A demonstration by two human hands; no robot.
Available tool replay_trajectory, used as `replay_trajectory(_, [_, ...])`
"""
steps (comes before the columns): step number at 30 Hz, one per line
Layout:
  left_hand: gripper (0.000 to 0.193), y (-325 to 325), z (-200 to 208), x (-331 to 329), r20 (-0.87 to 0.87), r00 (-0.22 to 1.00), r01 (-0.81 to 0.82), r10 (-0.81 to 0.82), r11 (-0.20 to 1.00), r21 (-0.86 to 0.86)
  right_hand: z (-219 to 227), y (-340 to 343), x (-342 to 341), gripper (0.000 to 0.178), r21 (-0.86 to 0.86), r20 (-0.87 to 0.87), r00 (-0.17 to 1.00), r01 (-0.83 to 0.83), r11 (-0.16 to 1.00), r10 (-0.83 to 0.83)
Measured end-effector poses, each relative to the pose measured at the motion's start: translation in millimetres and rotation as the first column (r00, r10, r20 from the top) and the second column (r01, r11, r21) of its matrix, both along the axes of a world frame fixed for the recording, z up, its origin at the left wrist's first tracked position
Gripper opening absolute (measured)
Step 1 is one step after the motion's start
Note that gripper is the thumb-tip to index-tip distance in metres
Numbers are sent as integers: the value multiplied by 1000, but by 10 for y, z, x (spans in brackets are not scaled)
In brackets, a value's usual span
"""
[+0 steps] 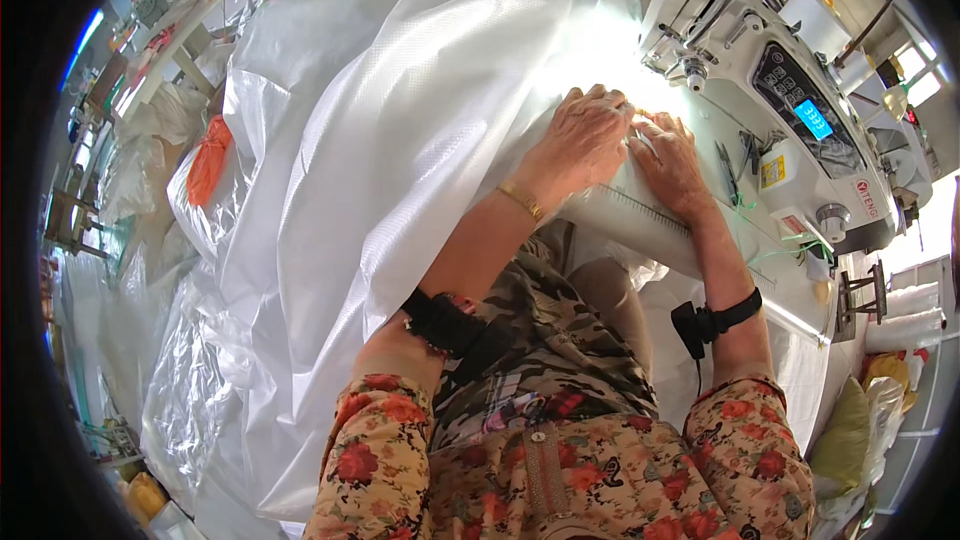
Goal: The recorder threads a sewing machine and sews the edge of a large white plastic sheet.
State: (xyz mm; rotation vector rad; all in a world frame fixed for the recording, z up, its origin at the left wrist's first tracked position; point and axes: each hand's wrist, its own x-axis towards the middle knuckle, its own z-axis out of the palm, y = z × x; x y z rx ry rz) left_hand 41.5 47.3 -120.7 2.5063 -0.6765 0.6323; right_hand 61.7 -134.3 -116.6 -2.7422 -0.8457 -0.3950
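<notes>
A large white woven plastic sheet spreads over the left of the work table and hangs down past my left arm. My left hand is closed on the sheet's edge, fingers curled and knuckles up. Close against it, my right hand pinches the same edge, its fingertips meeting those of the left. Exactly what lies between the fingertips is hidden by the hands and the glare. Just beyond and right of both hands stands a white sewing machine with a lit blue display; its lamp shines on the sheet.
Small dark thread snips lie on the table by the machine, near green thread. A ruler scale runs along the table's front edge. Left stand a bag with an orange tie and clear plastic heaps. A green cushion sits lower right.
</notes>
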Motion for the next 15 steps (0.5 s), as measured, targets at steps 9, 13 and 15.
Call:
replay_trajectory(9, [33,-52,25,112,-194,981,-4,26,994,112,-40,15,38,32,71,26,999,-34,997,33])
replay_trajectory(13, [32,-141,63,93,-169,983,-46,68,991,126,-83,3,54,25,135,87,996,-32,990,21])
replay_trajectory(15, [30,-148,26,134,-140,987,-56,79,986,159,-119,11,85,26,109,74,997,-22,994,14])
